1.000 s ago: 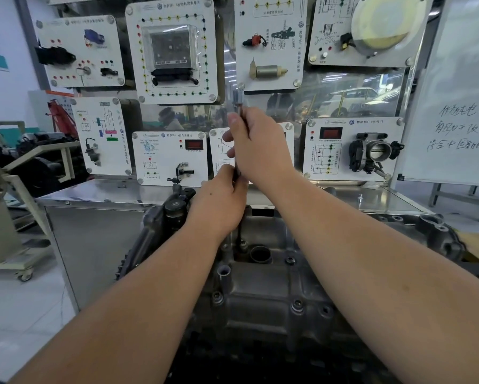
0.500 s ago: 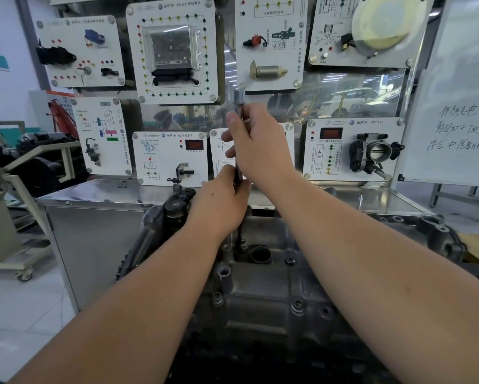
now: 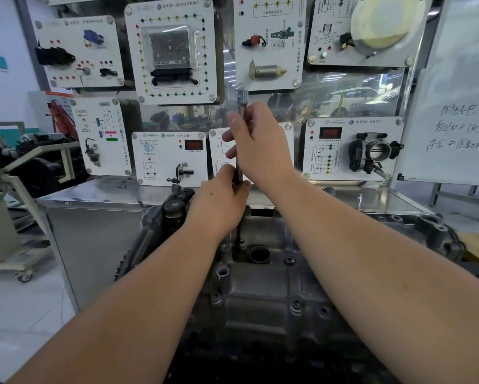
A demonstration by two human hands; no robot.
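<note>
A long thin metal socket extension bar stands upright over a grey metal engine block. Its lower end reaches down to a bolt beside a round bore near the block's far edge. My right hand grips the bar's upper part, and only the chrome top end shows above my fingers. My left hand is curled round the bar lower down, just above the block. Most of the shaft is hidden by both hands.
Behind the engine stands a steel cabinet with white training panels, among them one with a throttle body. A whiteboard is at the right. A cart stands on the floor at the left.
My right hand has risen slightly along the bar and turned, its fingers shifting round the shaft. The left hand stays in place on the lower part.
</note>
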